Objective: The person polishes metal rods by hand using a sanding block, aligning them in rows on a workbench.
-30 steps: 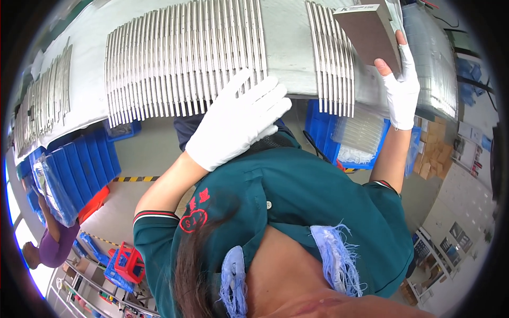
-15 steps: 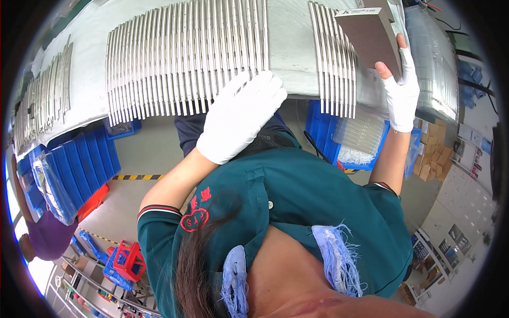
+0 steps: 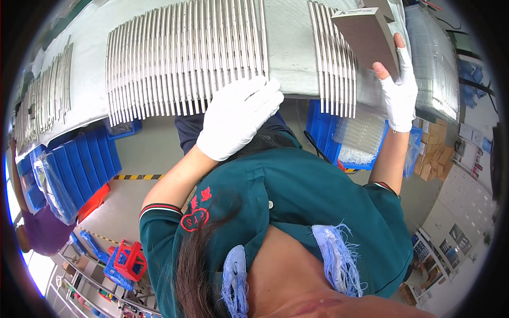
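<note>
My left hand (image 3: 238, 117), in a white glove, lies over the lower right end of a long row of thin metal rods (image 3: 180, 58). Its fingers stretch side by side toward the right, on the rods; the thumb is hidden. The rightmost rod runs under the fingertips. At the right, my right hand (image 3: 400, 90), gloved with bare thumb and fingertip showing, grips a brown sanding block (image 3: 368, 42) with a white printed edge. That block is held up above the table, partly over a smaller group of rods (image 3: 334, 63).
More rods (image 3: 47, 95) lie at the table's far left. Clear plastic trays (image 3: 432, 63) are stacked right of my right hand. Blue bins (image 3: 85, 164) stand below the table's left edge; another blue bin (image 3: 331, 130) holds plastic pieces. A person in purple (image 3: 50, 233) is at far left.
My left hand has shifted slightly left and down, and the rightmost rod's far end has swung a little left. The sanding block and right hand have moved slightly left.
</note>
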Tool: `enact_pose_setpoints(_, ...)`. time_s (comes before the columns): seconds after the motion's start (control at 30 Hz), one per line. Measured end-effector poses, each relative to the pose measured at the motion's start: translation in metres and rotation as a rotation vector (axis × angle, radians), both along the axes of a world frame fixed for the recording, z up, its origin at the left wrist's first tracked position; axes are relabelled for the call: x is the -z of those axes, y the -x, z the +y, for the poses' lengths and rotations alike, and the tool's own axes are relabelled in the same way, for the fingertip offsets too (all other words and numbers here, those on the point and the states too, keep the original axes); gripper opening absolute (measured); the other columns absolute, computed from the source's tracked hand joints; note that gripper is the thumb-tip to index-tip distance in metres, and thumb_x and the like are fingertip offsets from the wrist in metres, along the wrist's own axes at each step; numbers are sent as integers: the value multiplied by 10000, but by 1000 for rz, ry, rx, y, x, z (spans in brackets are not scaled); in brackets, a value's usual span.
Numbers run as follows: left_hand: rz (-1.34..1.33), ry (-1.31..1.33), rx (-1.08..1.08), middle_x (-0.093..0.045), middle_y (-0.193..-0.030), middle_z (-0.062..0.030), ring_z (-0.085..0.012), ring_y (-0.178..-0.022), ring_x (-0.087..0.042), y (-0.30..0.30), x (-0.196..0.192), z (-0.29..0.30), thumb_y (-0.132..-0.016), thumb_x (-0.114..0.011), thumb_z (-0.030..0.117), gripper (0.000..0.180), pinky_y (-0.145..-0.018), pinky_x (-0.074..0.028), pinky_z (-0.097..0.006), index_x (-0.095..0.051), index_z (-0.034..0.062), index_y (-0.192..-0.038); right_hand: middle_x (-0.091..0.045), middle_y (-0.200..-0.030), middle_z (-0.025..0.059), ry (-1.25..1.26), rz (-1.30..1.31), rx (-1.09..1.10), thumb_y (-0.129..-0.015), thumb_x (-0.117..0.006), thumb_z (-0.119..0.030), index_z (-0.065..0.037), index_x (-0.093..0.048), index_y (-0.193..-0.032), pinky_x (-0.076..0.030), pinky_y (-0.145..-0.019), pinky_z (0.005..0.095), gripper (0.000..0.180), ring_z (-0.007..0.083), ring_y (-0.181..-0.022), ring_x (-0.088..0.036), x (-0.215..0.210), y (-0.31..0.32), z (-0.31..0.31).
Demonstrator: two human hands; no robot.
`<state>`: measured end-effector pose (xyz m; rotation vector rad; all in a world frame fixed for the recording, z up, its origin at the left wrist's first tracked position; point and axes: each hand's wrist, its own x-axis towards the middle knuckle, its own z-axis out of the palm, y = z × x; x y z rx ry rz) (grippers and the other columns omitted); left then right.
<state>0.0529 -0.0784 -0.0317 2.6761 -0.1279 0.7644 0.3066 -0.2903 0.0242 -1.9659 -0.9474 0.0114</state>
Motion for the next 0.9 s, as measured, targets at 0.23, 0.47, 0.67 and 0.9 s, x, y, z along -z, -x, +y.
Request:
enact_pose_setpoints(0.23, 16, 64, 7, -747, -1161, -61, -273, -1041, -709, 3, -4, -2, -798, -792, 167, 312, -883, -581, -405, -750, 117, -1103, -559, -1516, 106, 75, 181, -117, -887, -809, -185, -57, -521, -1509, -391, -1165, 345, 698, 236, -1382, -526, -6, 16, 6)
enact_pose_setpoints(0.47, -8, 65, 27, -768, -1099, -56, -239, -972, -733, 7, -15, -6, -761, -830, 188, 297, -837, -599, -379, -772, 128, -1047, -647, -1417, 99, 278, 207, -556, -889, -744, -53, -49, -577, -1455, -429, -1134, 328, 589, 195, -1340, -570, -25, 38, 33)
enact_pose_setpoints(0.67, -33, 108, 81, -755, -1107, -90, -246, -907, -723, 4, -18, -5, -836, -747, 200, 242, -717, -581, -374, -762, 86, -1049, -670, -1382, 98, 254, 504, -646, -849, -705, 73, -13, -636, -1378, -458, -1125, 343, 541, 207, -1302, -602, -38, 37, 54)
enact_pose_setpoints(0.9, -43, 98, 52, -776, -1086, -63, -203, -881, -753, 3, -19, -5, -738, -839, 208, 284, -679, -599, -323, -775, 146, -1008, -657, -1393, 121, 324, 170, -772, -846, -684, 105, 1, -622, -1390, -451, -1126, 340, 557, 215, -1308, -597, -36, 40, 53)
